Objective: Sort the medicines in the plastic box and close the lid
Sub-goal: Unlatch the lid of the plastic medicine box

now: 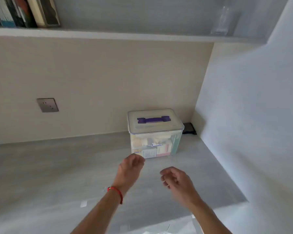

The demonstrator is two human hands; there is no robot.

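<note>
A clear plastic box (155, 146) stands on the grey counter against the back wall, near the right corner. Its lid (134, 123) is on, with a purple handle (153, 119) lying flat on top. Several medicine packets show through the box's front wall. My left hand (131, 168), with a red string at the wrist, hovers just in front of the box's lower left corner, fingers loosely curled and holding nothing. My right hand (173, 179) hangs a little nearer to me and to the right, fingers also loosely curled and empty.
A dark flat object (189, 128) lies behind the box in the corner. A wall socket (47, 105) sits at the left. Above, a shelf (108, 35) carries books (24, 11) and a clear glass vessel (224, 19). A white wall closes the right side.
</note>
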